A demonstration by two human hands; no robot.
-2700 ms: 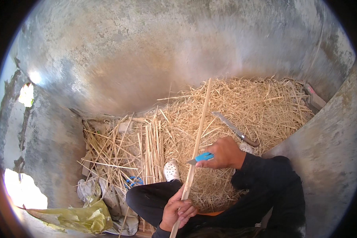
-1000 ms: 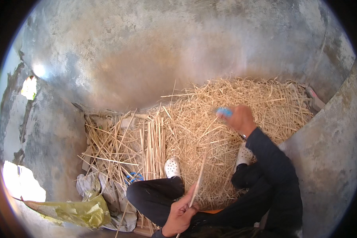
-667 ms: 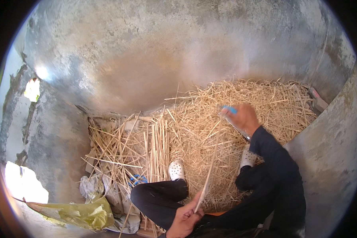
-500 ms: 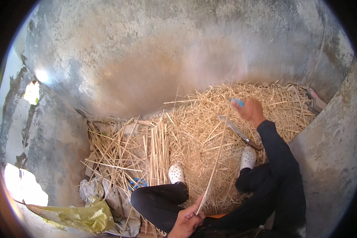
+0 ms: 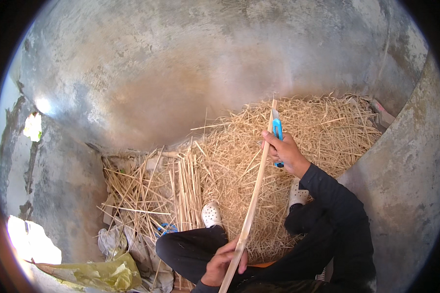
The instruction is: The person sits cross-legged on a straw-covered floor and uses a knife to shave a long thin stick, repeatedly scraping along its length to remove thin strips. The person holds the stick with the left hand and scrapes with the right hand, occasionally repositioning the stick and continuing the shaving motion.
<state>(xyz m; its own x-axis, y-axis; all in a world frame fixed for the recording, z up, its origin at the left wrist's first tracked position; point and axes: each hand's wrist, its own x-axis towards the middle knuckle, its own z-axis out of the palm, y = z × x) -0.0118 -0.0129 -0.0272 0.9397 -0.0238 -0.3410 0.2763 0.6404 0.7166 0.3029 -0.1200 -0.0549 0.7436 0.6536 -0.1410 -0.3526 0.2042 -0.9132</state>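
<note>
Over the straw (image 5: 322, 132), the right hand (image 5: 286, 152) is reaching forward from a bent sleeve (image 5: 342, 200), clasping a blue knife (image 5: 277, 128), its thumb lying over the strip (image 5: 254, 195). Nearer the lower edge, the left hand (image 5: 224, 261) is lying beneath the strip, fingers loosely spread; whether it is gripping cannot be told. The strip is running lengthwise toward the wall (image 5: 181, 63), leaning slightly right at its far end, while the knife is pointing roughly wallward just beside it.

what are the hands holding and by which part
Right hand: blue cutter by its handle, and pale strip near its far end; left hand: strip crosses it, grip unclear.
</note>
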